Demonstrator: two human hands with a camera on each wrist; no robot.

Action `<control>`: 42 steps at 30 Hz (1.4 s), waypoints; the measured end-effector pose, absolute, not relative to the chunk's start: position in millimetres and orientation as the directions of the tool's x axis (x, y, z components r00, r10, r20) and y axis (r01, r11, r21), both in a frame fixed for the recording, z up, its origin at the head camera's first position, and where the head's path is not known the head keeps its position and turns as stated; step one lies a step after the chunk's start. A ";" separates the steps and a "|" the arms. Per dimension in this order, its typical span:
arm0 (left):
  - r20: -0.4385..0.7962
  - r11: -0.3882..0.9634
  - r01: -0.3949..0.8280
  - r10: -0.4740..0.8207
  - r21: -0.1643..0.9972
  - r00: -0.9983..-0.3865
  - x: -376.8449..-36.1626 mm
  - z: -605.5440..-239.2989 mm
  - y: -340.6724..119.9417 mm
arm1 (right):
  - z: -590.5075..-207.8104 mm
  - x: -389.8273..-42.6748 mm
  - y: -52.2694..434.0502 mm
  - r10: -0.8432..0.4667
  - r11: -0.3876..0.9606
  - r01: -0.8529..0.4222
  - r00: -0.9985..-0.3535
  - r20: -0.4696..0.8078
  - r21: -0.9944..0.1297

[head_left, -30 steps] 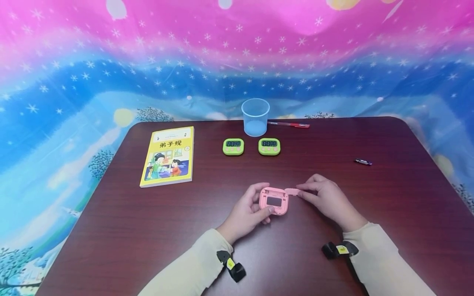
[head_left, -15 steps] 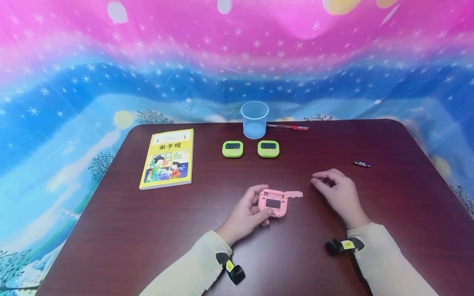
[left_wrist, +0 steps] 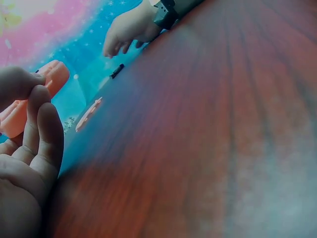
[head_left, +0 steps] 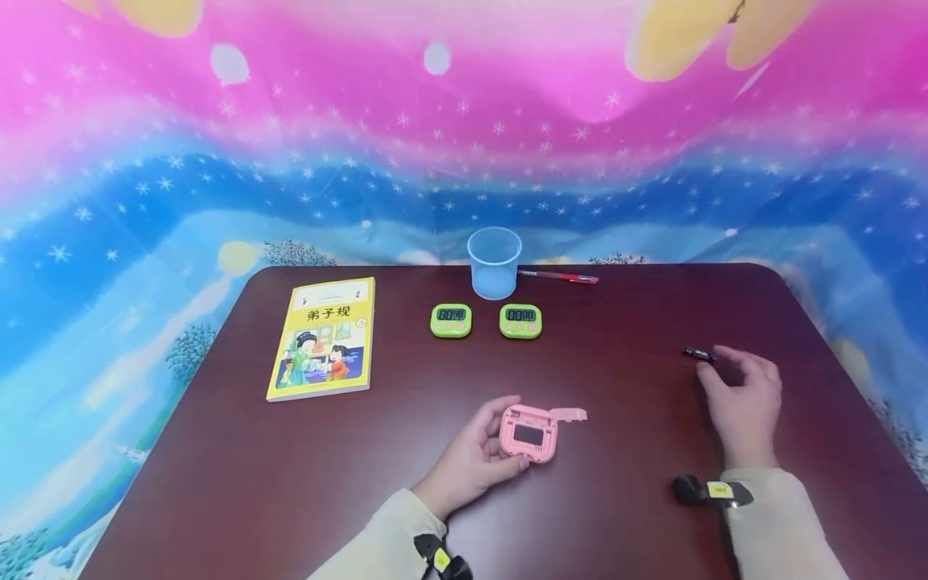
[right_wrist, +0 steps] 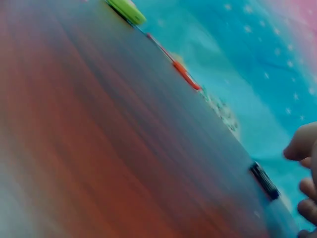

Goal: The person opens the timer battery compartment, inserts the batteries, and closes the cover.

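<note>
Since the earlier frames the right hand (head_left: 743, 395) had left the pink cover piece (head_left: 569, 415) and travelled out to the right side of the tabletop (head_left: 616, 499), while the view itself had tipped upward so that everything sat lower in the head picture. The hand's fingers were loosely bent and its grip was released, holding nothing; the fingertips (head_left: 705, 373) lay just beside a small black battery (head_left: 699, 353), and the pictures did not settle whether they touched it. The right wrist view showed the same battery (right_wrist: 264, 181) lying flat near the far edge, close to the fingertips.

The left hand (head_left: 474, 459) gripped the pink timer (head_left: 529, 432) by its left edge, fingers and thumb curled round it, and held it face-down near the middle of the tabletop with its open compartment showing. The cover piece lay just beside the timer's upper right corner.

Farther back sat two green timers (head_left: 451, 320) (head_left: 520, 321) side by side, a clear plastic cup (head_left: 495, 263) behind them, a red pen (head_left: 560, 276) just right of the cup, and a yellow book (head_left: 323, 337) well to the left.
</note>
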State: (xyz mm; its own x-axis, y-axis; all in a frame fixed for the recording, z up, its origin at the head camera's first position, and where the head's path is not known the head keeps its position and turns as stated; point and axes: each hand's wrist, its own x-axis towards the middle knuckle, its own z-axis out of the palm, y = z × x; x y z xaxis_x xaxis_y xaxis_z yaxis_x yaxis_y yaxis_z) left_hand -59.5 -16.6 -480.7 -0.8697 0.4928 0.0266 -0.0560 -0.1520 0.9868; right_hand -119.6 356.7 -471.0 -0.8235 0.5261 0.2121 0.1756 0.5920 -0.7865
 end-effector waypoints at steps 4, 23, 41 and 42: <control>-0.014 -0.177 -0.120 0.506 0.977 -0.862 -59.8 -486.8 -17.6 | -477.0 -119.1 374.9 0.421 0.696 0.227 -0.898 0.131 -0.681; 0.006 -0.199 -0.111 0.509 0.974 -0.861 -59.0 -479.7 -29.8 | -468.4 -136.6 385.8 0.253 0.846 0.154 -0.958 0.131 -0.510; -0.080 -0.191 -0.226 0.569 0.955 -0.818 -82.6 -479.8 -18.4 | -473.0 -109.1 286.7 0.368 0.260 -0.020 -0.922 0.118 -0.965; -0.076 -0.190 -0.217 0.559 0.957 -0.826 -83.5 -479.0 -16.5 | -471.5 -106.6 278.0 0.336 0.213 -0.044 -0.935 0.116 -0.976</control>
State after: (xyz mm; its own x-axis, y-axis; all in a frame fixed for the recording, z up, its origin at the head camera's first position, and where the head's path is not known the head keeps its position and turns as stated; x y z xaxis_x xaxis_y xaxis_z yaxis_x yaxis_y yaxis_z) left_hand -83.5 -16.5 -479.0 -0.8259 0.5586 -0.0765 -0.2172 -0.1900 0.9575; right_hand -106.6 278.0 -471.5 -0.9346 0.3363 0.1156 -0.0440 0.2134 -0.9760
